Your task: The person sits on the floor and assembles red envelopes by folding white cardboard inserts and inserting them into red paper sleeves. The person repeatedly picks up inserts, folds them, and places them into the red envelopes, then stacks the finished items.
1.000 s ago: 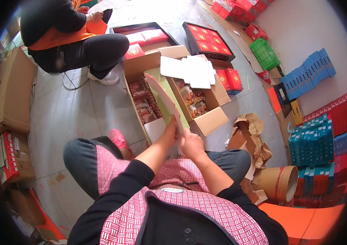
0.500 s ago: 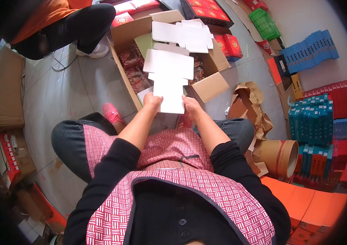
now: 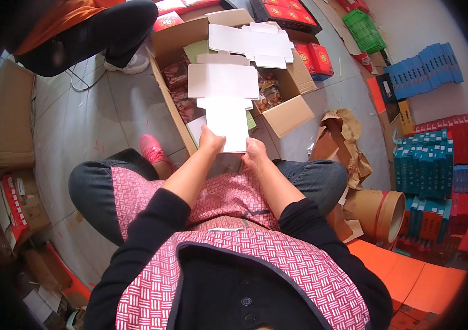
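Across the gray tiled floor (image 3: pixel 80 159), the largest thing on my head camera feed, I find a co-worker's dark-trousered leg (image 3: pixel 129 25) at the upper left. Closer in, beyond the red-and-white apron (image 3: pixel 212 198), I see open brown cardboard (image 3: pixel 288 116) with its flaps spread; from here I cannot tell whether it is one box or two side by side. Over its far part lies a pile of white card (image 3: pixel 253 45). To the right, near the right knee, I make out crumpled brown paper (image 3: pixel 349 146).

Between the lap and that pile I have the cut-out sheet (image 3: pixel 226 113), held out over the near part of the cardboard with a white face up. Its long axis runs away from the body, the far end leaning slightly left. The broad panel points outward; the narrower one points back to the apron.

I read the left hand (image 3: pixel 212 141) as grasping the sheet's near left edge, thumb on top. The right hand (image 3: pixel 253 154) pinches the near right corner. Smallest of all, bagged brown pieces (image 3: pixel 269 93) show just right of the broad panel.
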### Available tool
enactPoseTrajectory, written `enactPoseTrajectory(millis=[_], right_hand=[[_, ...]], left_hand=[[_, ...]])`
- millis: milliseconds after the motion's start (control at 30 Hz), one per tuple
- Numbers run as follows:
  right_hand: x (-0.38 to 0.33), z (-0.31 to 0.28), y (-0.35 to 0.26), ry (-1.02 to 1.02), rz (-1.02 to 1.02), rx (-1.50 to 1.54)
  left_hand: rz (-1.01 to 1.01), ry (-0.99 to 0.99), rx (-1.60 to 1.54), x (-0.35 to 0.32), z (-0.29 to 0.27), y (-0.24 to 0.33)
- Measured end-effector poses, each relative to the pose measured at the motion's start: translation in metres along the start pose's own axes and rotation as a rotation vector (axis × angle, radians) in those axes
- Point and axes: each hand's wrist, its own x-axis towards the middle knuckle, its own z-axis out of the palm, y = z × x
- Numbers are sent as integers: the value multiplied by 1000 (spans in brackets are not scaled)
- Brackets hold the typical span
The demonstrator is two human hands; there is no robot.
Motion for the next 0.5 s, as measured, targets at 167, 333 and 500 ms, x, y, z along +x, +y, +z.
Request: enactPoseTrajectory(millis=[167,333,500], right_hand=[[30,-19,21,76,-69,61],[18,-5,16,150,-67,55],[28,-10,20,194,-90,39]], left_hand=[[580,55,355,-58,-28,3],[694,85,378,-41,-16,-39],[1177,302,678,-47,-26,-21]])
